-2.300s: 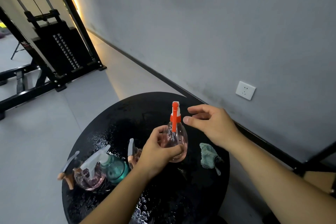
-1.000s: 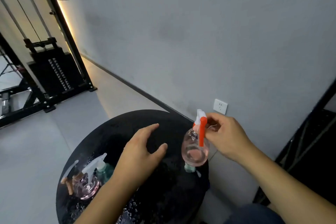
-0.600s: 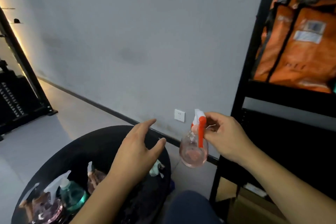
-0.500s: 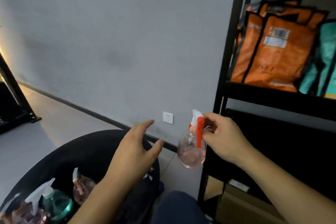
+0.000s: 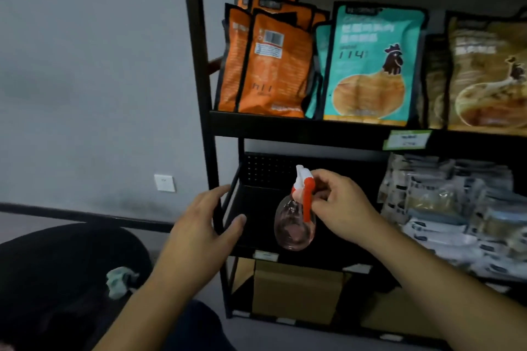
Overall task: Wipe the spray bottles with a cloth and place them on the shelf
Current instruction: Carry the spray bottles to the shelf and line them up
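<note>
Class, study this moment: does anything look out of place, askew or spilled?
Only small things. The cloth lies crumpled at the edge of the round table. The spray bottle hangs in the air from the right hand, in front of the bare middle shelf. No spill shows.

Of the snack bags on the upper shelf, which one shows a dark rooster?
The teal bag, standing between the orange bags and the tan bag; neither of those shows a dark rooster.

The right hand pinches the spray bottle's orange trigger top, the bottle hanging before the black shelf. Left of those fingers the left hand hovers, spread; the cloth lies lower left on the table.
</note>
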Available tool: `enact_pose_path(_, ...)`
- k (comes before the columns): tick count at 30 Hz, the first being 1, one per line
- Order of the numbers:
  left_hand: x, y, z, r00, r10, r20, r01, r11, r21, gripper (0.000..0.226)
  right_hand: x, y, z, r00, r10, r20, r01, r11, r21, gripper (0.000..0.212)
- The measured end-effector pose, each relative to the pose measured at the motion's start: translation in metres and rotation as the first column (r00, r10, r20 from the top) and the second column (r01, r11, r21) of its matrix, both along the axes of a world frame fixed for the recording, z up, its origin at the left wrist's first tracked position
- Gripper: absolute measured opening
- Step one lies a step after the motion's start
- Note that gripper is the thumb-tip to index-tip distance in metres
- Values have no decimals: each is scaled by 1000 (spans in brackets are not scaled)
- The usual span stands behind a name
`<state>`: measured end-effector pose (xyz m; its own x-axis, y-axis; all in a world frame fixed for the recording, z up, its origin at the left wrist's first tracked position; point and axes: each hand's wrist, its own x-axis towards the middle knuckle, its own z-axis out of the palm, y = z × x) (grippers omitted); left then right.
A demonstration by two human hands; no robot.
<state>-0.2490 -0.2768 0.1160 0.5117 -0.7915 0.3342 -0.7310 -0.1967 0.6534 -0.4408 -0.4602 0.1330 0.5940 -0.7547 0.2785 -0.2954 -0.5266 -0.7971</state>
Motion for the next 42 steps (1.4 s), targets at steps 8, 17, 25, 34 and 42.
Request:
enact_pose_path(8, -32, -48, -30, 993, -119, -6, 119, 990, 73, 64, -67, -58, -26, 982, -172, -78, 174, 985, 22, 12)
enact_pose_path(17, -54, -108, -65, 976, -218, -7, 217, 966, 141, 62, -101, -126, -78, 936, -327, -128, 341, 934, 108, 17)
enact_pose_path(25, -61, -157, -81, 970, -244, 9, 238, 954, 184, 61, -101, -160, -110, 919, -335, -207, 360, 929, 92, 14)
enact_pose_path(34, -61, -180, -87, 972, -234, 24, 225, 956, 191, 61, -98, -181, -137, 917, -347, -198, 374, 920, 116, 21)
enact_pose_path(42, -61, -180, -87, 972, -231, 37, 219, 956, 197, 64, -103, -177, -137, 938, -315, -144, 336, 928, 159, 20)
